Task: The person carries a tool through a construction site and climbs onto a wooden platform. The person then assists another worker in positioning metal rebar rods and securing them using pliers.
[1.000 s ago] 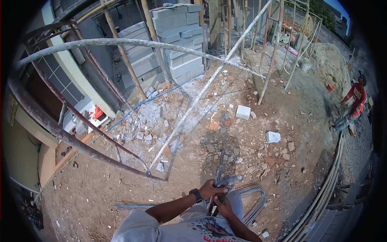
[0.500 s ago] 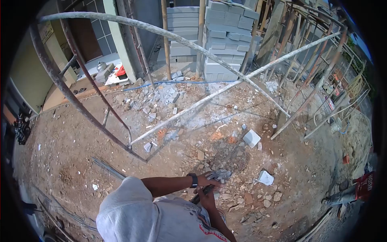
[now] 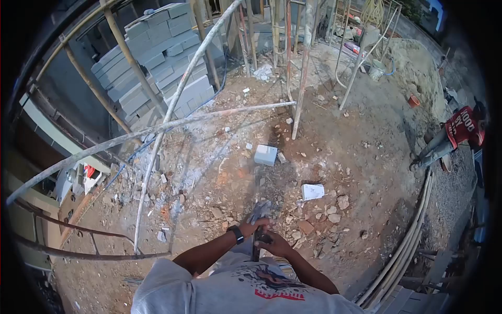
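My left hand (image 3: 252,227), with a dark watch on its wrist, is closed beside a grey, crumpled-looking object (image 3: 260,211) that sticks out beyond the fingers. What exactly it grips is hard to make out. Just right of it and closer to my body, my right hand (image 3: 276,244) is wrapped round a dark bar (image 3: 255,252) that stands between the two hands in front of my shirt. The bar's lower end is hidden by my shirt.
Crossed scaffold poles (image 3: 172,123) rise at front left. Stacked grey blocks (image 3: 157,57) stand behind. Two pale blocks (image 3: 265,155) (image 3: 312,191) lie among rubble ahead. Long poles (image 3: 405,251) lie at right, near a person in red (image 3: 463,125).
The view has swung back to the right since half a second ago, so the scaffold and blocks sit further left. My hands stay close together at the bar.
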A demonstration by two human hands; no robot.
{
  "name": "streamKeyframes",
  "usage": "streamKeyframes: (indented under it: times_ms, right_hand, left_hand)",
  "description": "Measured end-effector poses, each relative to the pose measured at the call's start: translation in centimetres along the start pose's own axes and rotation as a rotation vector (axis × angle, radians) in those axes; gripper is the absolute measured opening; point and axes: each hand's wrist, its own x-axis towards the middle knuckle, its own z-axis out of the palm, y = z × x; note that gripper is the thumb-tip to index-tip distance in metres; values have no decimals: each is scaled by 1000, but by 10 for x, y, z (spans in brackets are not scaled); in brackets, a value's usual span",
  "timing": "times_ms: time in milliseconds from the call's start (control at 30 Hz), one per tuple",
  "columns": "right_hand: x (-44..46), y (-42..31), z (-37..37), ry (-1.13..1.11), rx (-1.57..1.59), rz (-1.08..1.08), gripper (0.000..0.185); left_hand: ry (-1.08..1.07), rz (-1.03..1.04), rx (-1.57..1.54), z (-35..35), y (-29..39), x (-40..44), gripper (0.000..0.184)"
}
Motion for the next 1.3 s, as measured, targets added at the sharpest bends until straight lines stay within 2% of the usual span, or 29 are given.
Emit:
streamKeyframes:
  times_ms: [100, 300, 433, 567, 667, 767, 800, 900, 933, 1033, 1067, 1167, 1200, 1300]
  right_hand:
    - [-10, 16, -31, 223, 81, 42, 57]
    - [-14, 55, -89, 588, 332, 132, 59]
    - [6, 62, -137, 601, 394, 166, 50]
    - [58, 65, -201, 626, 270, 87, 50]
    - [84, 14, -276, 460, 151, 179, 48]
    - [114, -9, -340, 523, 20, 192, 48]
    - [123, -15, -359, 581, 2, 154, 41]
    - [159, 10, -373, 910, 163, -36, 33]
    - [174, 25, -377, 1038, 106, 1, 26]
    - [175, -5, -426, 1079, 272, -75, 23]
    - [172, -23, -449, 1020, 381, 40, 18]
    - [198, 2, -497, 1133, 759, -160, 23]
    - [194, -12, -526, 1175, 581, -150, 15]
    - [212, -8, -606, 1133, 429, -152, 10]
  left_hand:
    - [60, 7, 83, 25, 18, 35, 28]
    - [-29, -54, 103, 58, 44, 126, 28]
    - [2, -95, 114, 90, 65, 196, 29]
    - [-87, -103, 243, 118, 108, 287, 31]
    - [-121, -38, 336, 148, 163, 339, 38]
    - [-196, -67, 413, 175, 216, 373, 39]
    - [-273, -72, 500, 175, 224, 391, 38]
    - [-306, 68, 446, 191, 248, 424, 36]
    - [-312, 59, 478, 188, 246, 442, 37]
    - [-224, 71, 446, 199, 257, 473, 44]
    - [-252, 67, 359, 201, 260, 488, 52]
    - [-156, 194, 306, 212, 274, 537, 56]
    - [-156, 185, 411, 199, 266, 574, 65]
    - [-43, 156, 513, 205, 292, 637, 69]
